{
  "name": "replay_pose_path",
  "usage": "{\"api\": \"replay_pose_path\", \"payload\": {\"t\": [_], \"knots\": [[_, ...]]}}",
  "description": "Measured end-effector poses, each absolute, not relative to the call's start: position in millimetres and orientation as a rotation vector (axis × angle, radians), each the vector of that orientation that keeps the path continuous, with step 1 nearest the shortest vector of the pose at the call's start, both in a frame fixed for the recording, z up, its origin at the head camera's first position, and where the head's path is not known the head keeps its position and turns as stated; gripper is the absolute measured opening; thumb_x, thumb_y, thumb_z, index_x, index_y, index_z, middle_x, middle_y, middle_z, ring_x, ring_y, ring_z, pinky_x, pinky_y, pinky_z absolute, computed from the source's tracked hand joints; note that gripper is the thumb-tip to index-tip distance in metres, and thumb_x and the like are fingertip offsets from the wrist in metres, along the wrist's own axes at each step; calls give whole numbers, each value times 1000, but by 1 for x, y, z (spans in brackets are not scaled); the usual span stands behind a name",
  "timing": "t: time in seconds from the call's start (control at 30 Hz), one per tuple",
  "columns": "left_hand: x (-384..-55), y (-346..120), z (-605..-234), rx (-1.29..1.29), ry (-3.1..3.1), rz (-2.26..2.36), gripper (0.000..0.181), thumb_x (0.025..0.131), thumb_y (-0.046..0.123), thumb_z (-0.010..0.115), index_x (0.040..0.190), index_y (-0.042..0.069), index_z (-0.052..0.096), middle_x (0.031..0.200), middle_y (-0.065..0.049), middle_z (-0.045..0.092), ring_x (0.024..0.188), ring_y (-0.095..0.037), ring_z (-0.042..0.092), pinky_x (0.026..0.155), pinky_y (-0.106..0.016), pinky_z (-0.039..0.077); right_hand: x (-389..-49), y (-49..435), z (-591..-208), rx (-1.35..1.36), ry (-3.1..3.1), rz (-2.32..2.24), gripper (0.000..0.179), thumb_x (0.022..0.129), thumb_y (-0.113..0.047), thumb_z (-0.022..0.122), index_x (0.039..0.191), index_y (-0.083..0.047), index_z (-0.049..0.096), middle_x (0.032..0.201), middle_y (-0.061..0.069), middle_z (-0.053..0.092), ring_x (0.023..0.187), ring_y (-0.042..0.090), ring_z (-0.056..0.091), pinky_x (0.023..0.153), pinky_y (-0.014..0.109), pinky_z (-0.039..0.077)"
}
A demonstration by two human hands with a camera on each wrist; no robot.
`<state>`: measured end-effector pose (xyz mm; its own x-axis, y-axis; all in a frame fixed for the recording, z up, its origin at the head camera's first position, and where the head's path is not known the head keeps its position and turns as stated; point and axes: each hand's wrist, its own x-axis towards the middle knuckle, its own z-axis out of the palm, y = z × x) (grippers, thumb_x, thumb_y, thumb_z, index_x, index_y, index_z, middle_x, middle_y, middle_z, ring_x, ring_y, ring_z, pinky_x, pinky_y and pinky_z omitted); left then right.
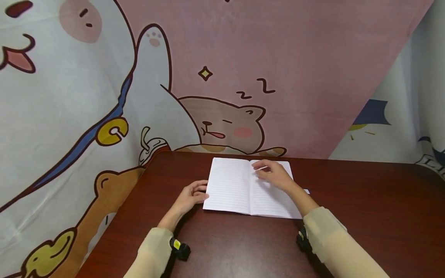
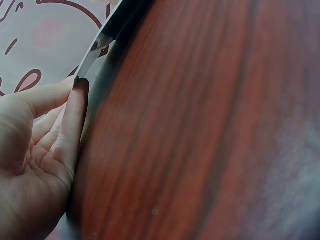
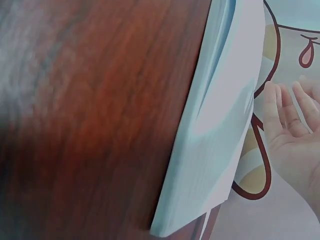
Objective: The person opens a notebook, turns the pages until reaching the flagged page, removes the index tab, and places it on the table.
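An open notebook [image 1: 227, 185] with lined white pages lies on the dark wooden table. At its left edge is my left hand [image 1: 187, 199], and in the left wrist view the thumb and a finger of that left hand [image 2: 42, 135] pinch the edge of the notebook [image 2: 92, 57]. My right hand [image 1: 276, 175] hovers over the right page near the centre fold, fingers loosely bent and holding nothing. Seen from the right wrist, the right hand [image 3: 297, 130] stands apart from the pages of the notebook [image 3: 215, 135], its fingers spread.
The reddish-brown table [image 1: 365, 216] extends on both sides of the notebook. A small white piece [image 1: 306, 191] sticks out past the notebook's right edge. Behind the table hangs a cloth with cartoon animals [image 1: 222, 127]. Black wrist cameras [image 1: 180, 250] are strapped at both sleeves.
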<state>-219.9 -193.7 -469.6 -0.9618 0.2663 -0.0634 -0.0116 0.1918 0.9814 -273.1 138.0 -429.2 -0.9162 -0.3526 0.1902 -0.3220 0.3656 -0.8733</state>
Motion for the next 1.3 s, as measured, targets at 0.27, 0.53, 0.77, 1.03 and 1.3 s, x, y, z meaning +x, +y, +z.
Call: {"api": "replay_pose_path", "payload": {"t": [0.27,0.53,0.77,1.03,1.3], "knots": [[-220,-194,-470,262,2217,1872,56,92,-2,65,144,-4,44,133,-33,56,95,-9,64,81,-24,58,-273,147,-432,-612,2575,-1662,28,96,-3,62,120,11,62,119,30,64,102,40,67,81,32,60],[-219,-195,-470,247,2222,1875,56,92,-2,65,144,-4,45,133,-32,56,95,-9,64,81,-24,58,-270,156,-431,-611,2647,-1625,28,96,-3,62,121,10,63,120,30,65,105,41,66,81,25,58],[-220,-195,-471,259,2230,1867,55,93,-1,65,144,-4,45,134,-32,55,96,-10,64,82,-24,58,-270,166,-432,-533,2788,-1509,28,95,-10,65,121,2,66,123,20,68,111,39,65,84,24,51],[-220,-194,-471,257,2227,1867,55,93,-1,65,144,-4,45,134,-32,55,96,-10,64,82,-24,58,-271,177,-434,-477,2819,-1482,30,97,-13,64,123,1,65,129,21,66,114,38,65,92,34,52],[-220,-194,-470,259,2240,1860,55,92,-2,65,144,-4,45,133,-32,56,96,-11,64,82,-24,58,-271,186,-436,-443,2832,-1456,31,99,-16,62,126,-1,64,133,22,63,125,43,57,104,58,44]]}}
